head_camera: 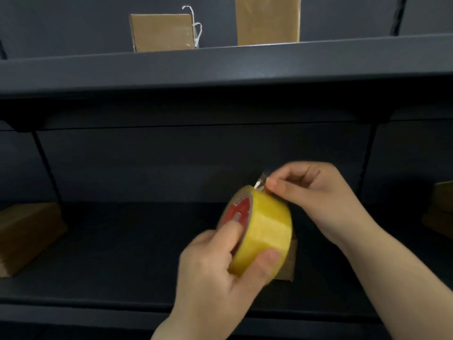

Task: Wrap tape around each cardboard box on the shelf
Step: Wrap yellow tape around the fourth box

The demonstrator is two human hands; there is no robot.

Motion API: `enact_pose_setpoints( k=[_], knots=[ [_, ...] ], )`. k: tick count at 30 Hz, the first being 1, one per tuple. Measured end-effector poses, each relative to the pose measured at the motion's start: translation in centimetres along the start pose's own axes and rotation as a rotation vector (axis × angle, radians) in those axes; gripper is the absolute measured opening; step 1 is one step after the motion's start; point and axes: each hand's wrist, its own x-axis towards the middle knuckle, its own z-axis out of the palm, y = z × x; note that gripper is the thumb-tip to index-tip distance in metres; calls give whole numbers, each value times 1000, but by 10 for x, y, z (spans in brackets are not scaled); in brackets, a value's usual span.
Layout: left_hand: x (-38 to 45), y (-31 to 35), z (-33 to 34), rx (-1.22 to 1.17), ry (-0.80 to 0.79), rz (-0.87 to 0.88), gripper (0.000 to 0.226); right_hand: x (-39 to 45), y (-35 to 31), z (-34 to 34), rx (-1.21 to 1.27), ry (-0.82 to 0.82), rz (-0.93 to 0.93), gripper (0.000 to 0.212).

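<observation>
While a cardboard box (27, 238) lies at nine o'clock on the lower shelf (122, 261), the left hand (218, 273) at six o'clock grips the yellow tape roll (263, 231), thumb curled on its rim and a finger in the red core. Behind the roll sits a small box (288, 265), mostly hidden. At three o'clock from the roll, the right hand (316, 192) pinches the tape's loose end (260, 182). Two boxes (163, 33) (267, 20) stand at twelve o'clock on the upper shelf (220, 62); another (441, 207) lies far right.

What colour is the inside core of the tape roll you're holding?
Red, with small pale markings too blurred to read, on the tape roll in the head view.
</observation>
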Motion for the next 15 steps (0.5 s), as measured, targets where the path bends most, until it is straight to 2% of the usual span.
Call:
enact_pose_setpoints(
  k=[1,2,4,5,7,9,11,13,15],
  knots=[
    [-1,0,1,-186,-111,-56,31,3,-3,-1,-39,-11,4,10],
    [-2,1,1,-364,-247,-101,31,6,-5,-2,-82,-28,14,10],
    [-5,1,-1,-576,-433,-147,58,10,-8,-5,-163,-72,46,14],
    [-6,2,0,-647,-464,-165,62,13,-9,-7,-192,-86,61,14],
    [-5,11,5,-782,-404,-256,53,19,-9,-11,-231,-76,84,18],
    [-2,16,11,-884,-326,-440,39,31,-6,-16,-260,-4,103,21],
    [1,15,15,-929,-347,-550,39,44,1,-20,-294,26,136,17],
    [4,13,9,-912,-432,-516,38,53,9,-23,-324,-35,180,14],
    [5,12,4,-869,-452,-478,36,59,19,-26,-348,-83,216,13]
  ],
)
